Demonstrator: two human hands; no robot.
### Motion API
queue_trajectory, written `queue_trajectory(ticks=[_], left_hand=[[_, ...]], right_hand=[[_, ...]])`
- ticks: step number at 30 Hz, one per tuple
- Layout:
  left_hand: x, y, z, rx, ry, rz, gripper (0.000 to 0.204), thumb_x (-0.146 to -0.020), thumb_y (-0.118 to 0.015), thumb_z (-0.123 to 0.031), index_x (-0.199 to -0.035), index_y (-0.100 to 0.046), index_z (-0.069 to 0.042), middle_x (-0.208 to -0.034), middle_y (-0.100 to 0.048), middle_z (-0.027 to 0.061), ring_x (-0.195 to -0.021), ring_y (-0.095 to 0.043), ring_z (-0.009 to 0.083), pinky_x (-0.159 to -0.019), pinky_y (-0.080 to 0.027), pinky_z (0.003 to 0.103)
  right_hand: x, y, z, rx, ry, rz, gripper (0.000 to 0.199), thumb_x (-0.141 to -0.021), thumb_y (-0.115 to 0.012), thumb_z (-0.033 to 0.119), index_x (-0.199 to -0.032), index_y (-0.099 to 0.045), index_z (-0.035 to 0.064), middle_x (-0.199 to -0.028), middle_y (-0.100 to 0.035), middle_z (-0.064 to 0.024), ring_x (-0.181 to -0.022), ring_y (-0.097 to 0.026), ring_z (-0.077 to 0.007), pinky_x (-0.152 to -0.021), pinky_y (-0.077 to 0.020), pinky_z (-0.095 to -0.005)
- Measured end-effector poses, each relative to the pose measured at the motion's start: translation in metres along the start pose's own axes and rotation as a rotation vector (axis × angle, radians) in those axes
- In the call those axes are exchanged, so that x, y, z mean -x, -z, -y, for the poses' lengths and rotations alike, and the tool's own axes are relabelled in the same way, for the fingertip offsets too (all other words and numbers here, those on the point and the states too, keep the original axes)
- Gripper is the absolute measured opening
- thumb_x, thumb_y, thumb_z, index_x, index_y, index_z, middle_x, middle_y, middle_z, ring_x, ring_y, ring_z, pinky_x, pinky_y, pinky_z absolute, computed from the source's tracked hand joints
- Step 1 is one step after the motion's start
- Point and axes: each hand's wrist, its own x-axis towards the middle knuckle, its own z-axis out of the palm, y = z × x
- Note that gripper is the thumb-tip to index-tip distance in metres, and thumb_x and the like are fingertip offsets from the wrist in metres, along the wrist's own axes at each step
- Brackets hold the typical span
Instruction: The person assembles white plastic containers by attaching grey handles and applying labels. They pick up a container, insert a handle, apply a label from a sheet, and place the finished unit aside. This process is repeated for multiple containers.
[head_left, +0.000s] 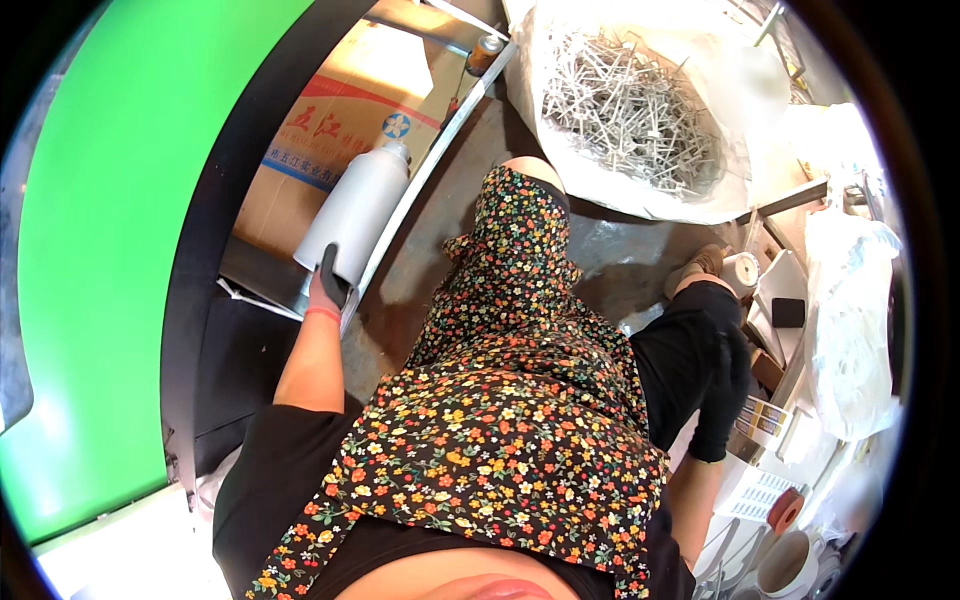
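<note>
At the left, a pale grey metal bottle (357, 212) lies slanted on a brown printed carton, its narrow neck pointing up and away. My left hand (328, 286), in a glove with dark fingers, grips the bottle's near bottom end, with finger and thumb on its edge. The palm side is hidden. In a black glove, my right hand (722, 385) rests by my dark-clothed right thigh. Its fingers look stretched out and hold nothing I can see, though black on black blurs their outline. A flowered apron (510, 410) covers my lap and left leg.
Ahead stands a white sack (690, 205) full of thin grey metal pieces (630, 110). A metal rail (430, 165) borders the carton (285, 200); a drink can (485, 55) stands at its far end. Rightward are a clear plastic bag (850, 320), a reddish tape roll (786, 510) and a white cup (785, 565).
</note>
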Motion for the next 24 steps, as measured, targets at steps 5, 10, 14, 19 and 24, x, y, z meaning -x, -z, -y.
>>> queue_trajectory(ticks=[5, 10, 14, 19, 24], left_hand=[[-0.068, 0.076, -0.202, 1.546, 0.439, -0.259, 0.046, -0.084, -0.069, -0.014, -0.124, -0.053, 0.003, -0.107, -0.062, 0.0114, -0.092, -0.062, 0.0226, -0.085, -0.049, 0.034], [-0.044, 0.107, -0.269, 1.398, -0.068, -0.242, 0.039, -0.089, -0.061, -0.001, -0.127, -0.052, 0.007, -0.121, -0.059, 0.014, -0.111, -0.058, 0.0221, -0.096, -0.046, 0.034], [-0.011, 0.153, -0.333, 1.696, 0.007, 0.167, 0.044, -0.089, -0.06, -0.002, -0.131, -0.048, 0.004, -0.12, -0.059, 0.0126, -0.106, -0.059, 0.0217, -0.091, -0.048, 0.033], [0.02, 0.146, -0.355, 1.664, 0.028, 0.689, 0.038, -0.09, -0.066, -0.012, -0.125, -0.056, 0.0, -0.11, -0.064, 0.0065, -0.096, -0.062, 0.0131, -0.082, -0.051, 0.025], [0.018, 0.138, -0.369, 1.586, -0.223, 0.74, 0.028, -0.095, -0.056, -0.009, -0.121, -0.056, 0.003, -0.108, -0.065, 0.0106, -0.098, -0.064, 0.0185, -0.084, -0.053, 0.031]], right_hand=[[-0.003, -0.029, 0.03, -0.036, 0.192, 0.022, 0.028, -0.094, -0.056, 0.004, -0.121, -0.058, -0.0028, -0.119, -0.063, -0.0112, -0.113, -0.057, -0.0195, -0.1, -0.042, -0.0311], [-0.014, -0.028, 0.072, -0.192, 0.131, -0.022, 0.032, -0.092, -0.055, 0.003, -0.124, -0.055, -0.0028, -0.119, -0.06, -0.0125, -0.114, -0.055, -0.0219, -0.1, -0.0408, -0.0314], [-0.024, -0.018, 0.085, -0.66, 0.133, -0.237, 0.043, -0.1, -0.05, 0.019, -0.139, -0.042, 0.0022, -0.133, -0.054, -0.0107, -0.12, -0.053, -0.0237, -0.101, -0.0429, -0.0381], [-0.01, 0.014, 0.073, -0.407, 0.166, -0.46, 0.043, -0.101, -0.044, 0.024, -0.138, -0.041, 0.0023, -0.131, -0.052, -0.0127, -0.117, -0.053, -0.025, -0.098, -0.0436, -0.0367], [0.027, 0.032, 0.057, -0.107, 0.004, -0.572, 0.035, -0.1, -0.045, 0.019, -0.129, -0.049, -0.0006, -0.123, -0.055, -0.0165, -0.111, -0.056, -0.0271, -0.094, -0.0455, -0.0382]])
